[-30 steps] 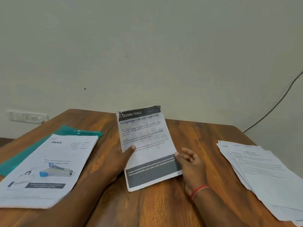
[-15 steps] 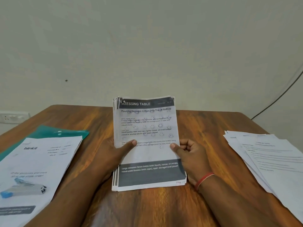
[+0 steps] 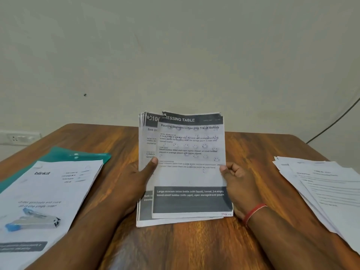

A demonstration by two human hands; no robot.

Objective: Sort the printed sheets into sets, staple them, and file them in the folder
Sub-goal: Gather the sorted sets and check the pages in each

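A stack of printed sheets (image 3: 187,172) stands tilted on its lower edge on the wooden table (image 3: 175,246), straight ahead. My left hand (image 3: 140,180) grips its left side, thumb on the front. My right hand (image 3: 235,182) pinches the right edge of the top sheet, headed "DRESSING TABLE", which sits shifted right so the sheet behind shows at the left. A blue and grey stapler (image 3: 33,221) lies on a white "blinkit" stack (image 3: 50,191) at the left. A green folder (image 3: 78,154) lies under that stack.
A fanned pile of printed sheets (image 3: 321,191) lies at the table's right edge. A wall socket (image 3: 19,138) is at the far left and a black cable (image 3: 335,121) runs down the wall at the right.
The stack has come closer and more upright. The top sheet has slid right, uncovering the sheet behind it. The view has shifted so the stapler sits lower left.
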